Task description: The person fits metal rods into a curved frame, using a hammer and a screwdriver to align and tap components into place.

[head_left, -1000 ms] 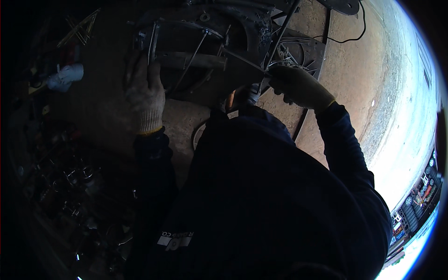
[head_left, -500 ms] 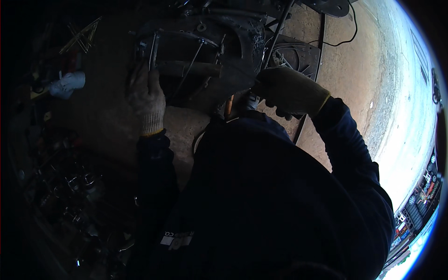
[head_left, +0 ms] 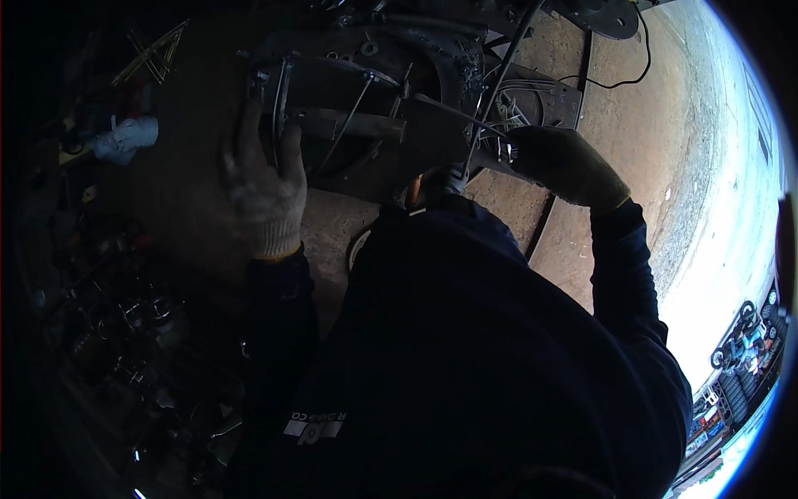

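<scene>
My left hand (head_left: 266, 195), in a pale knitted work glove, is at the left end of a dark metal frame (head_left: 432, 154). Its fingers are stretched out, with the thumb apart, and an upright metal strip (head_left: 280, 104) stands between them. To the right, my right hand (head_left: 569, 166) wears a darker glove and is closed around one end of a thin dark rod (head_left: 457, 111). That rod slants up and left over the frame. What else the right palm covers is hidden. A round bar (head_left: 349, 124) lies across the frame's opening.
A dark plate (head_left: 544, 100) with several thin rods on it lies behind my right hand. Beyond it a black cable (head_left: 619, 85) curves over the ground. At the left are a whitish bundle (head_left: 126, 139), crossed thin sticks (head_left: 156, 51) and shadowed metal parts (head_left: 150, 320).
My right hand has moved right, away from the frame's edge, and the rod now shows. The left hand's thumb and fingers have spread wider apart. The whole view has shifted slightly.
</scene>
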### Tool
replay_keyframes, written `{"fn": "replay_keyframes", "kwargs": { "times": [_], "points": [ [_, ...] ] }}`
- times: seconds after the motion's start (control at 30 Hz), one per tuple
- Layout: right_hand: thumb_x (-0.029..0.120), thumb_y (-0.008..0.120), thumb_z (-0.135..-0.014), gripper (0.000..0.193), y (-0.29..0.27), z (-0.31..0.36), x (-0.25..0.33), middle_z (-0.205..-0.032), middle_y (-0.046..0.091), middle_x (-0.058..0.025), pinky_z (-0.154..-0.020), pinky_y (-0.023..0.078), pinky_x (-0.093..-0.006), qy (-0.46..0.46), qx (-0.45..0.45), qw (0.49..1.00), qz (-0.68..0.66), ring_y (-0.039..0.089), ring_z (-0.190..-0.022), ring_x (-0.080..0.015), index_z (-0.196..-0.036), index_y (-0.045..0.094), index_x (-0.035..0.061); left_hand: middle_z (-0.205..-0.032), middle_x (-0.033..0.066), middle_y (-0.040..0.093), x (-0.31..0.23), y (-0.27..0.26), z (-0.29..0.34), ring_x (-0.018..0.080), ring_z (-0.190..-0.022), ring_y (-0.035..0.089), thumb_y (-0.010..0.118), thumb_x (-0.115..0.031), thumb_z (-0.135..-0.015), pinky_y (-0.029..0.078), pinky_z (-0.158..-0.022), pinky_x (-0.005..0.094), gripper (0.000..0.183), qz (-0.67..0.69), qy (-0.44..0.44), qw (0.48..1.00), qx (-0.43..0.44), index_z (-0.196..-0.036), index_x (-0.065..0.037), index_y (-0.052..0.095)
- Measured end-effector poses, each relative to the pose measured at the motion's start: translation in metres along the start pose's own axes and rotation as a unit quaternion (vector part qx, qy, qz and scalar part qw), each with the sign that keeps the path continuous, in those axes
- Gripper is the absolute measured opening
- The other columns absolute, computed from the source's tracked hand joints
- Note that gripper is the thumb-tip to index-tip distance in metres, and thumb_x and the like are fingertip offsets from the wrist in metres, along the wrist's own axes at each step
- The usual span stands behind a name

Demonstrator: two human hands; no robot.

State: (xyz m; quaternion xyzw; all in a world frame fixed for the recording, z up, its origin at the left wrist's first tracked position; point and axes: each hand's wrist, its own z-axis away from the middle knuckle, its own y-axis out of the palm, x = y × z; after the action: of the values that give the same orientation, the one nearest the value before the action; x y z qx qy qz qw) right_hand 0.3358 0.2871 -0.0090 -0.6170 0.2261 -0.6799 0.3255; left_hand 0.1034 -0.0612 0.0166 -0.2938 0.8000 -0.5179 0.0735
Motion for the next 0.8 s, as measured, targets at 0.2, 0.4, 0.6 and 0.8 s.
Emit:
{"fn": "replay_keyframes", "kwargs": {
  "times": [0.2,0.4,0.6,0.8],
  "points": [
    [0.026,0.075,-0.092,0.035,-0.066,-0.047,0.095,-0.09,0.074,-0.0095,-0.078,0.06,-0.0359,0.099,0.11,0.989,0.012,0.074,-0.083,-0.0221,-0.123,0.071,0.0128,-0.121,0.0111,0.061,-0.104,-0.033,-0.062,0.0243,-0.1,0.066,0.077,-0.034,-0.09,0.06,-0.074,0.0352,0.053,0.245,0.079,0.966,0.029,-0.135,-0.012,0.062],
    [0.031,0.076,-0.092,0.043,-0.066,-0.068,0.096,-0.09,0.074,-0.0101,-0.068,0.059,-0.0329,-0.231,-0.156,0.927,0.252,0.073,-0.074,-0.0196,-0.129,0.067,0.0113,-0.091,0.0057,0.068,-0.106,-0.024,-0.056,0.016,-0.064,0.066,0.07,-0.035,-0.097,0.054,-0.051,0.0287,0.044,0.22,0.054,0.973,-0.029,-0.132,-0.009,0.062],
    [0.024,0.061,-0.103,0.037,-0.061,-0.106,0.073,-0.119,0.073,-0.0136,-0.088,0.056,-0.0381,-0.117,-0.346,0.924,-0.116,0.07,-0.104,-0.0257,-0.137,0.062,0.0076,-0.092,0.0071,0.07,-0.026,-0.052,-0.064,0.0119,-0.068,0.067,0.062,-0.017,-0.103,0.054,-0.053,0.0279,0.025,0.592,-0.211,0.743,0.23,-0.125,-0.004,0.062],
    [0.024,0.06,-0.099,0.039,-0.014,-0.212,-0.061,-0.118,0.071,-0.0131,-0.09,0.056,-0.0409,-0.194,-0.245,0.862,0.399,0.069,-0.107,-0.0308,-0.134,0.064,0.01,-0.084,0.0046,0.068,0.014,-0.058,-0.079,0.0085,-0.064,0.064,0.068,-0.026,-0.1,0.052,-0.054,0.025,0.032,0.657,-0.268,0.693,0.126,-0.122,-0.003,0.062]
  ]
}}
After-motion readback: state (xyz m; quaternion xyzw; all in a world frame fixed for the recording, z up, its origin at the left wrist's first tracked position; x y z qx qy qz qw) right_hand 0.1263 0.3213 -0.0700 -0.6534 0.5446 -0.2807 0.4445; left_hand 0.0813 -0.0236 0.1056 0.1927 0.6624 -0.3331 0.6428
